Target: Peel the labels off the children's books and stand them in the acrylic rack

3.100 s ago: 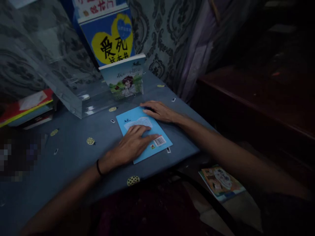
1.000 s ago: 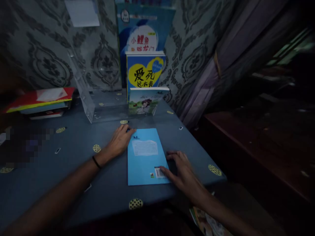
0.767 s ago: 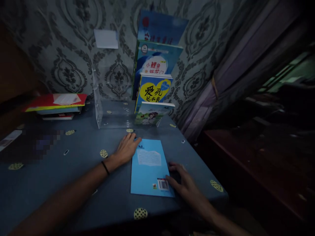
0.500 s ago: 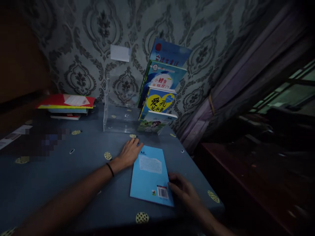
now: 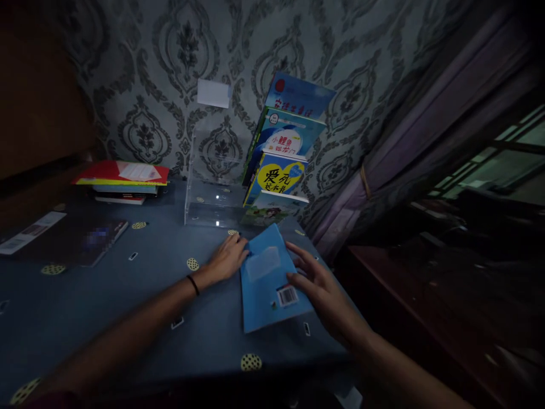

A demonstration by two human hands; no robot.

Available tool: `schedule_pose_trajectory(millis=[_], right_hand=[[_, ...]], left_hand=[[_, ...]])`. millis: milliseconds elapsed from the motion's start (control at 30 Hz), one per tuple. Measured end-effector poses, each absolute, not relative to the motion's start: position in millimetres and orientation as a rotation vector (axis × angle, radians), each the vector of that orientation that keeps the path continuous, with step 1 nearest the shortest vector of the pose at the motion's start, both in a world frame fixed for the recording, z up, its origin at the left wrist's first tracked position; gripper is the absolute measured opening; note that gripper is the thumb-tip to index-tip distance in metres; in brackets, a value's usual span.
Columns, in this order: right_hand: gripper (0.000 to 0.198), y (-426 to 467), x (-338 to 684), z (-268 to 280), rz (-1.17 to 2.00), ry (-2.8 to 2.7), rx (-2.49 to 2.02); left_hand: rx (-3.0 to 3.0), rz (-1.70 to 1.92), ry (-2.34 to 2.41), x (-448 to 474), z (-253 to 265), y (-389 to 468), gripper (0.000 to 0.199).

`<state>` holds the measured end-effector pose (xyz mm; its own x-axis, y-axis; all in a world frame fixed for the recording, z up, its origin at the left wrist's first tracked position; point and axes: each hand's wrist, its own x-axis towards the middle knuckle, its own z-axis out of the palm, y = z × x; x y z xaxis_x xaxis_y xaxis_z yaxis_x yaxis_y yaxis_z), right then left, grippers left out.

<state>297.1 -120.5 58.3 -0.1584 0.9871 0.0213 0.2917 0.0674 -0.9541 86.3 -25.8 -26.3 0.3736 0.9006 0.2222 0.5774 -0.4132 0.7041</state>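
Blue book (image 5: 266,292), cover print (image 5: 263,264) blurred, right edge grasped by right hand (image 5: 319,284), grip of left hand (image 5: 227,258) at left edge unclear, book now tilted over table (image 5: 208,341), laid flat earlier.

At the left, a stack of flat-lying books (image 5: 123,183) with a red-and-yellow top lies behind a thin dark book (image 5: 63,241), while a pale purple fabric curtain (image 5: 344,207) hangs at the right, beside grey wallpaper with dark ornaments (image 5: 187,48).
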Motion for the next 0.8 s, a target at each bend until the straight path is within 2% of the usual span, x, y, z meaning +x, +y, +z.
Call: schedule_pose_trajectory(millis=[133, 200, 300, 400, 467, 600, 800], right_hand=[[0.061, -127, 267, 54, 1.089, -1.754, -1.152], [0.062, -130, 250, 44, 1.100, -1.830, -1.037], [0.065, -129, 232, 22, 1.121, -1.992, -0.898], [0.063, -118, 226, -9, 1.040, -2.115, -0.885], [0.063, -107, 228, -30, 0.932, -2.095, -1.000], [0.068, -81, 239, -53, 0.793, -1.884, -1.217], [0.075, -47, 268, -42, 1.219, -1.432, -1.145]], left_hand=[[1.822, 0.820, 1.131, 71, -14, -9, 0.071], [1.537, 0.791, 1.012, 54, -5, -5, 0.079], [1.152, 0.739, 0.867, 24, 3, -1, 0.072], [1.050, 0.761, 0.824, -2, 0, 4, 0.038], [1.053, 0.763, 0.834, -13, -6, 8, 0.026], [1.072, 0.792, 0.845, -16, -17, 13, 0.035], [1.193, 0.899, 0.862, 6, -19, 8, 0.054]])
